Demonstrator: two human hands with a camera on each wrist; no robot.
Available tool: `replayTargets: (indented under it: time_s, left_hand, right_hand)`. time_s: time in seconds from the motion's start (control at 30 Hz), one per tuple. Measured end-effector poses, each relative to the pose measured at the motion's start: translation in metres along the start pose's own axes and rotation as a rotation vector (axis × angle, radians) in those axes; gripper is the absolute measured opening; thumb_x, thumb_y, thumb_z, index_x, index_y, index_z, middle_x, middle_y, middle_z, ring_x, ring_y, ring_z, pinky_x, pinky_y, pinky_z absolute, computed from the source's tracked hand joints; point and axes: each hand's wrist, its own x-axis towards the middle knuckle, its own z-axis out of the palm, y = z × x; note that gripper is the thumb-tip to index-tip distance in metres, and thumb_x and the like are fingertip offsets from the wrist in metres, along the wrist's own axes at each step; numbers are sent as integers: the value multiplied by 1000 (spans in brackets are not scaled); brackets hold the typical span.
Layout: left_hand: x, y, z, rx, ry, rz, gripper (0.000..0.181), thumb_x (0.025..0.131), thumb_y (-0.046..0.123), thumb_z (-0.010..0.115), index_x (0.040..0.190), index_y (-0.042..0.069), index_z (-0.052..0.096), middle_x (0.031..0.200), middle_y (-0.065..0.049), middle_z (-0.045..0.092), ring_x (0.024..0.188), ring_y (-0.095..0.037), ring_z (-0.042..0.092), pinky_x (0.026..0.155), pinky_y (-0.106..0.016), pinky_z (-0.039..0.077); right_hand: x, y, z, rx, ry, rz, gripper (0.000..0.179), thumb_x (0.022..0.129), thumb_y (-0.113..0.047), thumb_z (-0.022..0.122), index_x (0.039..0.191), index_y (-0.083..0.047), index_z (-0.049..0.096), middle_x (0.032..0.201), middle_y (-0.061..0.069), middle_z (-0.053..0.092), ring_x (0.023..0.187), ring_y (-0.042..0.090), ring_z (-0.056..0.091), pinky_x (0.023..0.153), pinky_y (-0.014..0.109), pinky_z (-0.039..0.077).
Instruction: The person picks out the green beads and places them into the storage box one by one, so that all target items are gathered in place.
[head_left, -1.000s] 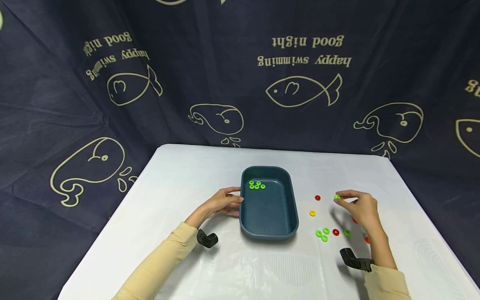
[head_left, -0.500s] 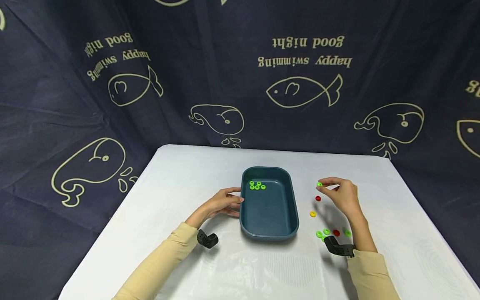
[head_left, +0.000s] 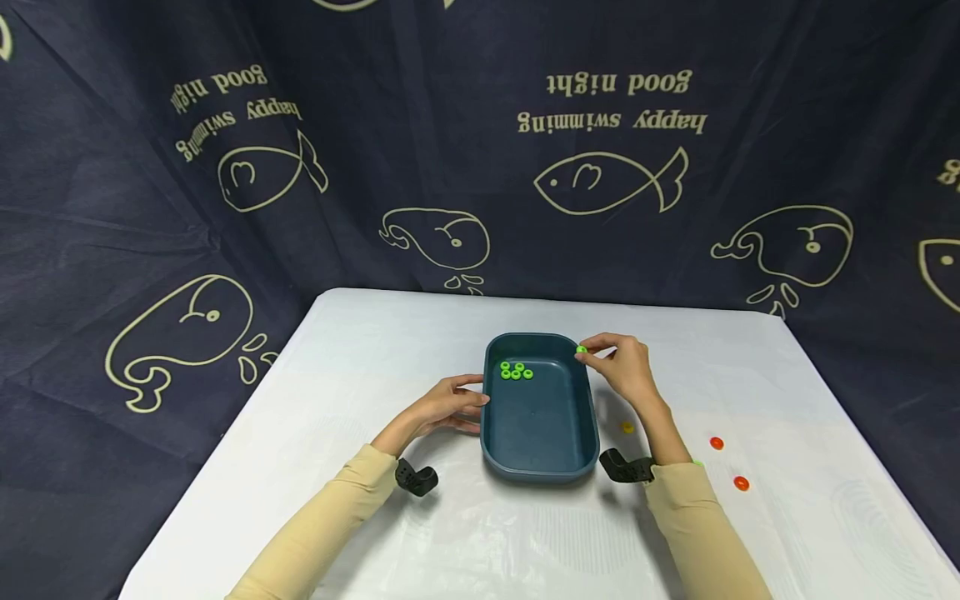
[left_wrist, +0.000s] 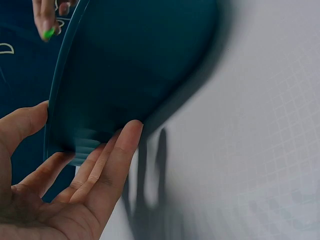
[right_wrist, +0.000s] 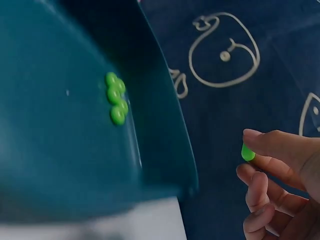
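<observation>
A dark teal rectangular tray stands on the table, with several small green rings grouped in its far left corner. My left hand touches the tray's left side; in the left wrist view the thumb is at the rim and the extended fingers lie against the outer wall. My right hand pinches one green ring between thumb and index finger. In the head view that ring overlaps the tray's far right rim. The right hand's other fingers are loosely bent.
Right of the tray, a yellow ring and two orange-red rings lie on the white table. My right forearm hides most of the other loose rings. A dark fish-print curtain hangs behind the table.
My right hand has moved left and away from me with the green ring, from over the loose rings to the tray's far right rim. The left hand and tray have stayed put.
</observation>
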Motion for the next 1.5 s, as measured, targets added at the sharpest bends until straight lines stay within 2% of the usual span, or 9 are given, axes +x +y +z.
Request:
replayTargets:
  time_s: [0.27, 0.43, 0.5, 0.77, 0.97, 1.27, 1.5]
  left_hand:
    - [0, 0, 0, -2, -10, 2, 62, 90, 17, 61, 145, 10, 33, 129, -26, 51, 103, -29, 65, 83, -43, 60]
    - [0, 0, 0, 0, -4, 8, 62, 91, 17, 61, 145, 9, 33, 129, -26, 52, 102, -29, 65, 83, -44, 60]
    - [0, 0, 0, 1, -5, 11, 62, 91, 16, 61, 145, 8, 34, 129, -27, 51, 104, -32, 64, 83, -44, 60]
    - [3, -2, -1, 3, -14, 11, 62, 91, 17, 61, 146, 9, 33, 132, -28, 49, 110, -37, 60, 84, -44, 59]
    - [1, 0, -1, 4, -5, 11, 62, 90, 17, 61, 145, 9, 33, 130, -27, 51, 104, -32, 64, 82, -44, 60]
    - [-1, 0, 0, 11, 9, 14, 61, 90, 17, 61, 144, 8, 35, 127, -26, 54, 97, -26, 66, 80, -42, 61]
    - [0, -2, 0, 14, 7, 3, 61, 90, 18, 61, 145, 9, 35, 127, -25, 53, 93, -21, 66, 81, -42, 60]
  right_hand:
    - [12, -16, 26, 31, -42, -68, 17, 79, -13, 75, 92, -2, 73, 87, 16, 72, 74, 28, 63, 59, 26, 50]
    - [21, -19, 44, 20, -103, -71, 19, 80, -13, 74, 95, -2, 73, 86, 15, 72, 83, 30, 65, 73, 42, 55]
    - [24, -20, 51, 3, -132, -66, 19, 81, -14, 73, 96, -3, 73, 86, 14, 72, 84, 29, 65, 78, 45, 55]
    - [32, -22, 69, -77, -195, -13, 18, 82, -14, 72, 96, -3, 73, 86, 13, 70, 79, 25, 63, 67, 37, 56]
    - [37, -19, 77, -128, -212, 14, 18, 81, -15, 73, 95, -4, 73, 89, 12, 71, 80, 24, 64, 68, 37, 57]
    - [39, -12, 87, -103, -245, 49, 17, 82, -10, 71, 96, 0, 72, 90, 15, 71, 79, 25, 65, 65, 33, 58]
    - [38, -8, 93, -105, -240, 89, 16, 80, -9, 73, 94, -1, 73, 87, 14, 71, 74, 23, 65, 62, 32, 57]
